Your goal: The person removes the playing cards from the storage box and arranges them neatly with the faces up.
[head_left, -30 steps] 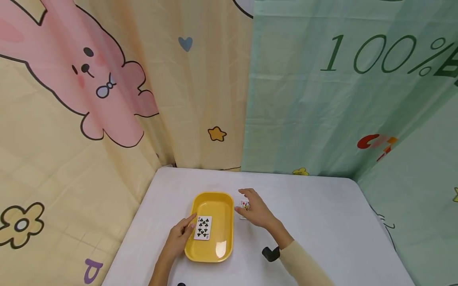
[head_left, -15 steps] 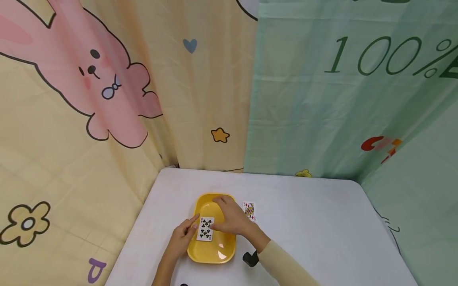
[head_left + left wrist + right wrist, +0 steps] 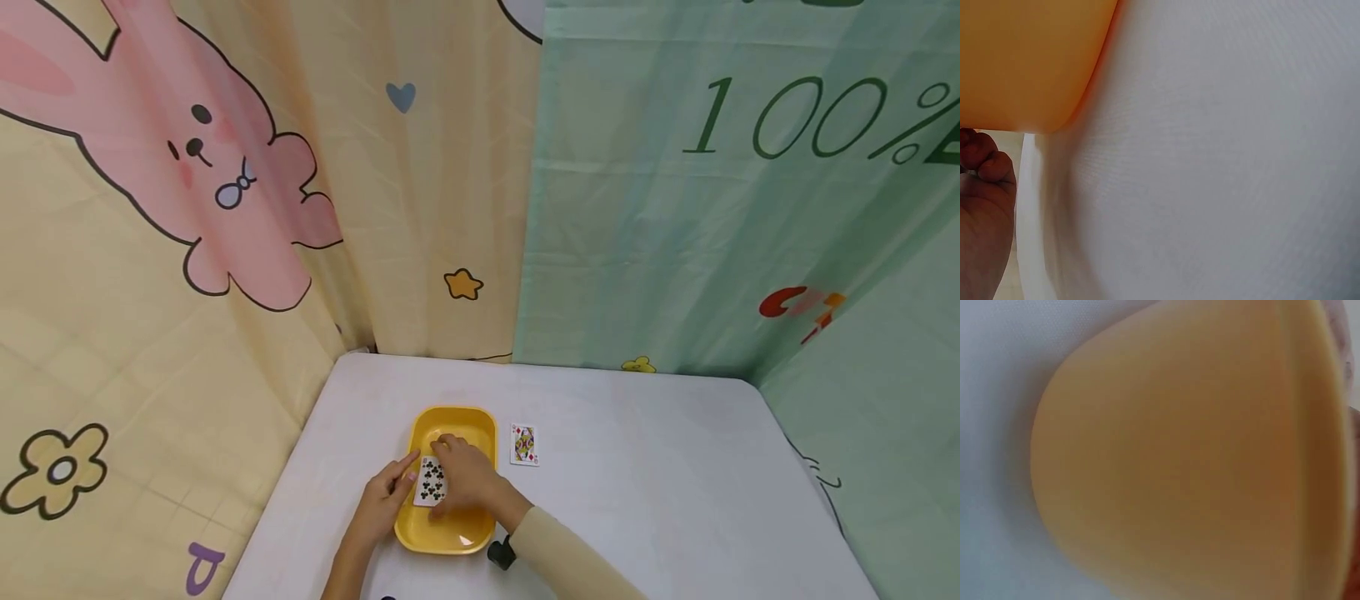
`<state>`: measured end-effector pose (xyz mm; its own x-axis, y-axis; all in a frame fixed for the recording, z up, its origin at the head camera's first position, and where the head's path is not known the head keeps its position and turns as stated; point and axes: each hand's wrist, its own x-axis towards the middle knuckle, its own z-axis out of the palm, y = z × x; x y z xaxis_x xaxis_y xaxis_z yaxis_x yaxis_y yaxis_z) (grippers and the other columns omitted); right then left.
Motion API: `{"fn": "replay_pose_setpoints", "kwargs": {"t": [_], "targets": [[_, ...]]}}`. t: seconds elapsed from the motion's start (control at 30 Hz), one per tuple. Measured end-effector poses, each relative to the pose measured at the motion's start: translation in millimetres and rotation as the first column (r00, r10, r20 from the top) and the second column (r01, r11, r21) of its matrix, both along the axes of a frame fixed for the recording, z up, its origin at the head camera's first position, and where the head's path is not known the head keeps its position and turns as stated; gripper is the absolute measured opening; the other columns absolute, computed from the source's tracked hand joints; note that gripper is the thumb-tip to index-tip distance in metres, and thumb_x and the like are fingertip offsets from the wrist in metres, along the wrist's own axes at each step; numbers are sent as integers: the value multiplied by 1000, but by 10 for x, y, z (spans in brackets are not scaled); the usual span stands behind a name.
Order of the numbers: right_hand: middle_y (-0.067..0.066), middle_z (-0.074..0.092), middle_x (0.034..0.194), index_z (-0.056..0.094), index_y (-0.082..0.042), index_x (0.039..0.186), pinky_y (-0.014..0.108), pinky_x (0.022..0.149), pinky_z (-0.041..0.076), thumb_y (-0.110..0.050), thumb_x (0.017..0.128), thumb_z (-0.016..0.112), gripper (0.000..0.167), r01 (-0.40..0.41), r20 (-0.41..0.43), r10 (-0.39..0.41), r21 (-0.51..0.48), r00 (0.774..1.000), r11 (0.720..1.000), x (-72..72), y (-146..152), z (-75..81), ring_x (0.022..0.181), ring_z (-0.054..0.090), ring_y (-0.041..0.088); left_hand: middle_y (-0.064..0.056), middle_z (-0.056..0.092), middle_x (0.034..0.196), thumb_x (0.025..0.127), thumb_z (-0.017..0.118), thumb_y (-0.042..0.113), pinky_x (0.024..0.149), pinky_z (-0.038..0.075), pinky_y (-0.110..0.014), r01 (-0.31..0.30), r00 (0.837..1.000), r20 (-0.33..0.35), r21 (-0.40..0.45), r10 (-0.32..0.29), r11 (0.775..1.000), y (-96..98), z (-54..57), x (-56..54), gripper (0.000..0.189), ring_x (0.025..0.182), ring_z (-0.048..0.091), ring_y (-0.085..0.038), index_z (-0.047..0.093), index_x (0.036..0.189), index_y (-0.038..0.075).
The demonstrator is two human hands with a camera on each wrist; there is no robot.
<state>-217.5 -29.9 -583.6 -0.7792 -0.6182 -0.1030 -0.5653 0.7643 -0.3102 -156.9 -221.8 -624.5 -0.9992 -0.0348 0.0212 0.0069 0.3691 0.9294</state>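
A shallow yellow tray (image 3: 480,533) sits on the white table, with a ten of clubs playing card (image 3: 429,483) face up at its left side. My left hand (image 3: 378,504) holds the tray's left rim, thumb over the inner side and index finger stretched along the edge. In the left wrist view, its curled fingers (image 3: 994,165) show below the tray's wall. My right hand (image 3: 468,479) arches over the card's right part, fingertips by the card's far edge and thumb by its near edge. The tray's outer wall (image 3: 1166,456) hides most of this hand in the right wrist view.
A queen of diamonds card (image 3: 524,445) lies face up on the table just right of the tray. The black wrist camera (image 3: 501,553) hangs under my right wrist near the tray's lower right corner. Patterned curtains (image 3: 450,192) stand behind the table (image 3: 660,483).
My right hand has gone left from over the queen of diamonds into the tray, then down and nearer to the ten of clubs. My left hand stays at the rim.
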Motion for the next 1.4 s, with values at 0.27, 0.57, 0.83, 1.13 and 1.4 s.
{"fn": "replay_pose_setpoints", "kwargs": {"t": [0.27, 0.57, 0.83, 1.13, 1.4], "targets": [[4, 44, 157, 44, -14, 155, 44, 114, 43, -73, 60, 87, 120, 42, -12, -41, 141, 999, 989, -1, -50, -117, 141, 44, 25, 2, 44, 79, 102, 64, 17, 61, 37, -22, -2, 1000, 1, 2, 2, 1000, 3, -16, -5, 39, 68, 41, -6, 64, 142, 16], [4, 48, 154, 58, -18, 143, 44, 112, 43, -68, 65, 87, 97, 50, -3, -50, 95, 999, 994, -22, -54, -158, 138, 46, 24, 1, 41, 77, 101, 65, 15, 60, 35, -21, -6, 1000, -6, -2, 6, 1000, -1, -25, 1, 39, 66, 40, -6, 66, 140, 17], [3, 48, 154, 54, -19, 147, 46, 115, 41, -64, 69, 87, 96, 57, 40, -60, 71, 997, 996, -13, -41, -109, 140, 45, 25, 1, 42, 78, 101, 65, 14, 60, 35, -22, -23, 1000, -12, 21, 23, 1000, 18, -9, 0, 39, 66, 39, -7, 66, 140, 16], [3, 55, 139, 56, -18, 145, 41, 108, 43, -58, 66, 91, 95, 53, 9, -53, -4, 999, 999, -25, 30, 30, 123, 49, 21, 0, 43, 79, 100, 67, 15, 60, 36, -23, -26, 1000, -11, 14, 26, 1000, 11, -17, -7, 39, 67, 40, -7, 66, 140, 16], [5, 59, 139, 53, -12, 146, 40, 111, 46, -53, 67, 93, 97, 32, -78, -35, -41, 996, 999, -73, 191, 239, 125, 55, 24, 1, 42, 79, 101, 66, 18, 62, 36, -22, -26, 1000, 17, -23, 26, 999, 3, 0, -4, 40, 70, 42, -7, 65, 141, 17]]}}
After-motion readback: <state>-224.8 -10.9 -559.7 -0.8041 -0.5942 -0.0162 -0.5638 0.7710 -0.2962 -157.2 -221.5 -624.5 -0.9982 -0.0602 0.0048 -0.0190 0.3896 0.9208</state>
